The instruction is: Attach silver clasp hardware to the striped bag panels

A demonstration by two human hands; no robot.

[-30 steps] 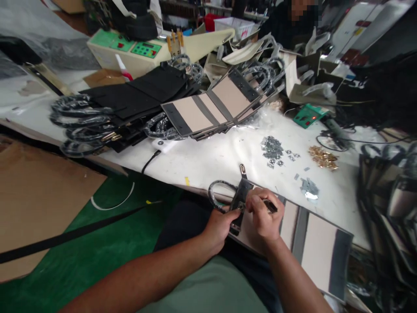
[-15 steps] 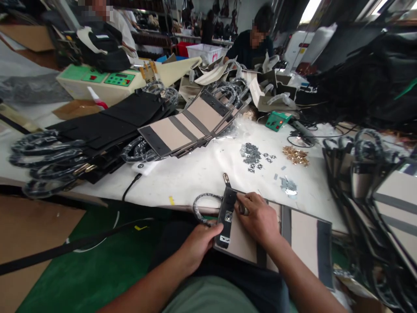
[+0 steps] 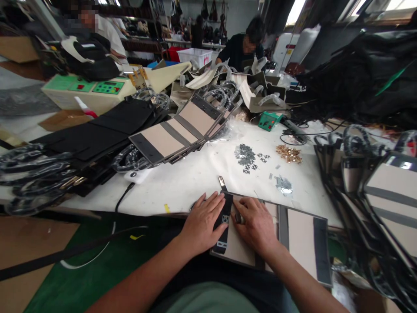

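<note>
A bag panel (image 3: 302, 239), beige with black cross strips, lies across the lap and the table's front edge. My left hand (image 3: 203, 224) rests on the black strip at its left end, fingers stretched out and thumb apart. Beside the thumb, a small square metal washer plate (image 3: 225, 220) sits on that strip; a second metal piece (image 3: 222, 244) is nearer to me. My right hand (image 3: 257, 224) presses on the panel with curled fingers around a small dark tool (image 3: 239, 217), mostly hidden. A strap end with a metal fitting (image 3: 222, 182) sticks out past the panel's far corner.
Metal plates (image 3: 245, 154), gold-coloured fasteners (image 3: 289, 153) and flat grey pieces (image 3: 284, 184) lie in piles on the white table (image 3: 195, 187). Stacked bag panels (image 3: 172, 134) stand left, more (image 3: 387, 187) right. Behind are a green device (image 3: 269, 121) and a co-worker (image 3: 241, 48).
My left hand has gone from gripping the panel's left edge to lying flat on the black strip, over the wrapped handle. My right hand stays with the dark tool. The view has shifted slightly.
</note>
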